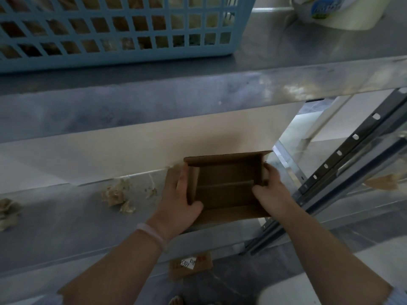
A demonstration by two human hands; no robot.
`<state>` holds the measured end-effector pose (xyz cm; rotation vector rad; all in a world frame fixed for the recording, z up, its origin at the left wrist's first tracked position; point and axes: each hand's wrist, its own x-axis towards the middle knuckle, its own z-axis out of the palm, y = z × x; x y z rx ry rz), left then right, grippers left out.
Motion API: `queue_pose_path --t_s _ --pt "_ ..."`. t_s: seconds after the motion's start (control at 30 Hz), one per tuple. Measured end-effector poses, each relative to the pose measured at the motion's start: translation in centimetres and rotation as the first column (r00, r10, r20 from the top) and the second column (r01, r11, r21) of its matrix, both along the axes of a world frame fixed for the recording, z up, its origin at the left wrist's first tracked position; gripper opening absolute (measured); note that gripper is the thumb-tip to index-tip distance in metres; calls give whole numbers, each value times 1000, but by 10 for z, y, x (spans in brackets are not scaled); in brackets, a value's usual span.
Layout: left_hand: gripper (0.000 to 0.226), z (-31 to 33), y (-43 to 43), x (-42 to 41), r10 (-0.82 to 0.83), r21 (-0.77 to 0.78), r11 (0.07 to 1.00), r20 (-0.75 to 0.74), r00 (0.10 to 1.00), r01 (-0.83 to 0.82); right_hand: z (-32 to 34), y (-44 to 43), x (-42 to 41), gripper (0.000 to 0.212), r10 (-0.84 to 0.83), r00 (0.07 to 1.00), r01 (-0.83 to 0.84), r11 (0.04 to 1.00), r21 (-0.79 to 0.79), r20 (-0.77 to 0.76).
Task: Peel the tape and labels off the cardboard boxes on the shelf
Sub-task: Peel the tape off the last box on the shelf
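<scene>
Open brown cardboard box (226, 194): matt, plain, unprinted inside. Grey metal shelf (66, 216): smooth, dull sheen, smudged. Light blue plastic lattice basket (123, 25): smooth, slight gloss. Slotted steel upright (343, 159): shiny, reflective. Crumpled beige scraps (114, 194): wrinkled, paper or tape unclear. White paper label (188, 263) on loose cardboard piece (204, 270): matt.

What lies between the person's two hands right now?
In the head view, the open cardboard box lies between the left hand and the right hand; each grips a side wall.
</scene>
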<state>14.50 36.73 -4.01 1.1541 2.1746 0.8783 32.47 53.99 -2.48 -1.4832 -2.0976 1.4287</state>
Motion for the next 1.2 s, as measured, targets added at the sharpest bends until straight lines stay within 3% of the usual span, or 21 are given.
queue_pose_path --t_s 0.1,0.17,0.23,0.3,0.37,0.43,0.5,0.67,0.83,0.93,1.07,1.13,1.2 --pt "96 1 -15 -3 -117 104 988 -6 993 117 3 8 21 54 -221 929 137 951 -276 -297" --pt "96 1 -25 -7 -212 104 969 -114 971 224 9 11 39 44 -256 848 17 888 -459 -465" --pt "97 -6 -32 -14 -312 74 935 -293 904 347 17 10 55 53 -309 721 -148 806 -573 -621" --pt "95 -15 -36 -21 -392 1 902 -417 820 431 21 13 63 65 -413 651 -203 714 -670 -637" --pt "86 -23 -38 -26 -464 -110 868 -532 709 485 14 19 66 79 -418 731 -142 680 -719 -540" --pt "75 -30 -42 -29 -518 -197 839 -572 635 507 3 24 65 71 -291 879 -34 754 -657 -379" --pt "79 -38 -48 -28 -566 -267 817 -544 620 511 -8 22 60 53 -197 955 50 841 -539 -219" --pt "70 -59 -62 -17 -610 -354 792 -441 658 497 -44 6 54 32 -165 984 177 962 -206 75" --pt "56 -57 -40 -3 -357 -223 934 -546 758 279 -43 -1 48 30 -130 987 128 991 22 94" --pt "59 -60 -20 5 -333 -306 934 -568 753 183 -40 -2 42 44 -116 991 109 989 104 63" --pt "70 -80 -14 9 -397 -378 904 -578 713 197 -46 5 38 62 -6 975 -44 974 223 221" --pt "69 -86 -13 8 -386 -359 912 -591 708 197 -54 7 35 63 67 886 -230 923 310 459" --pt "67 -88 -11 6 -373 -343 919 -587 719 197 -65 3 29 63 163 790 -425 841 336 590"
